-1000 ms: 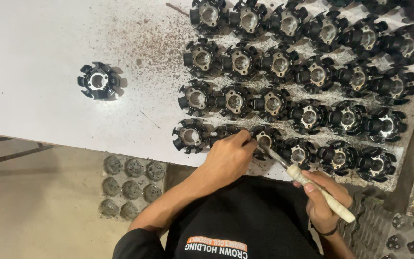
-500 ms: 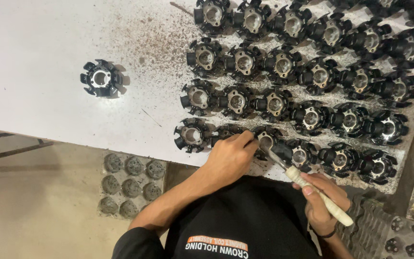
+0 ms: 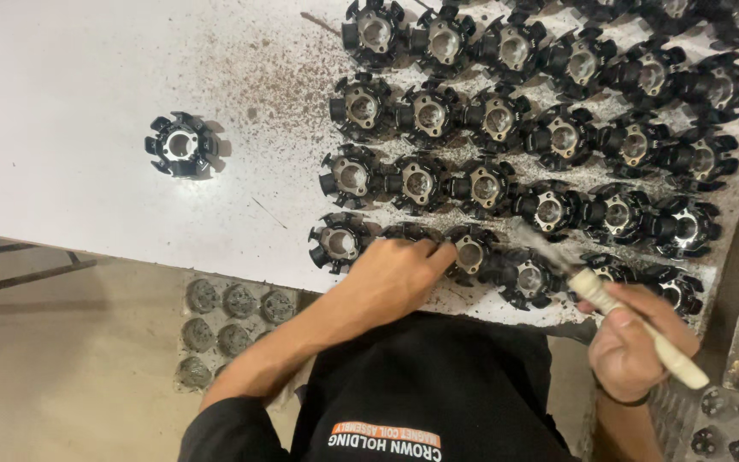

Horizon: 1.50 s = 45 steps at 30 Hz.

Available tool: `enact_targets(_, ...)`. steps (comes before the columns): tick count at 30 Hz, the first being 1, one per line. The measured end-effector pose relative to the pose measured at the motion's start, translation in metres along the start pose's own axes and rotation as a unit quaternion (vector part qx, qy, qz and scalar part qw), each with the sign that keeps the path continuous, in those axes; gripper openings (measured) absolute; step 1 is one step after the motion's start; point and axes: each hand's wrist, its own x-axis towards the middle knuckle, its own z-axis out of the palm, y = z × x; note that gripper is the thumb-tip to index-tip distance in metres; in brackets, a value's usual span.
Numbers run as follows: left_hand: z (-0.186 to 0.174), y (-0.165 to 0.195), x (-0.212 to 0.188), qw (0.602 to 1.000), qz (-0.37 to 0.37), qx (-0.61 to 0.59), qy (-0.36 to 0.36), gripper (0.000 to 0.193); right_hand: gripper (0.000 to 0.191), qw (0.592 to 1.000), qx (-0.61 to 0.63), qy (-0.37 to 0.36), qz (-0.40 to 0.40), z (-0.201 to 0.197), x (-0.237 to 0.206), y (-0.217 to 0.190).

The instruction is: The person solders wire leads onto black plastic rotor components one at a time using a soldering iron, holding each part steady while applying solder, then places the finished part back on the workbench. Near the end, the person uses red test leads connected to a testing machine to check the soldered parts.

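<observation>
My left hand [image 3: 395, 274] pins a black stator core [image 3: 412, 235] at six o'clock. Right hand [image 3: 630, 346] closed round the brush [image 3: 635, 321]. Rows of cores [image 3: 489, 120] wait; one cleaned core [image 3: 181, 145] sits apart at nine o'clock, I judge.

Left hand [image 3: 395, 274] steadies black part [image 3: 470, 253]; right hand [image 3: 635, 346] holds brush [image 3: 635, 321].

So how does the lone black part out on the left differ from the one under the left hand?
The lone part sits by itself on bare white table, untouched; the held part sits in the front row among neighbours, mostly covered by the left hand. The lone part's centre looks pale and open; the held part's centre is hidden. Both are black, round and toothed.
</observation>
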Motion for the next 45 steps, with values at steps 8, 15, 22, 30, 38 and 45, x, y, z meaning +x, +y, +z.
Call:
enact_targets(8,-0.022,-0.002,0.049,0.952,0.021,0.047,0.301,0.039,0.026,0.996,-0.013,0.035,0.087,0.040,0.026,0.027)
enact_targets(15,0.040,-0.026,0.053,0.977,-0.096,0.011,0.191,0.030,0.023,0.995,-0.024,0.031,0.093,0.049,0.027,0.031)
enact_targets(22,0.046,-0.032,0.055,0.983,-0.097,-0.008,0.154,0.017,0.025,0.997,-0.020,0.013,0.075,0.050,0.030,0.033)
enact_targets(30,0.036,-0.034,0.071,0.991,-0.078,0.001,0.107,0.018,0.022,0.996,-0.001,0.008,0.084,0.046,0.031,0.034)
enact_targets(38,0.028,-0.039,0.061,0.986,-0.070,-0.069,0.136,0.019,0.024,0.994,0.018,0.020,0.101,0.048,0.032,0.034)
enact_targets(45,0.034,-0.045,0.066,0.981,-0.049,-0.088,0.166,0.016,0.025,0.996,-0.012,0.000,0.084,0.047,0.031,0.036)
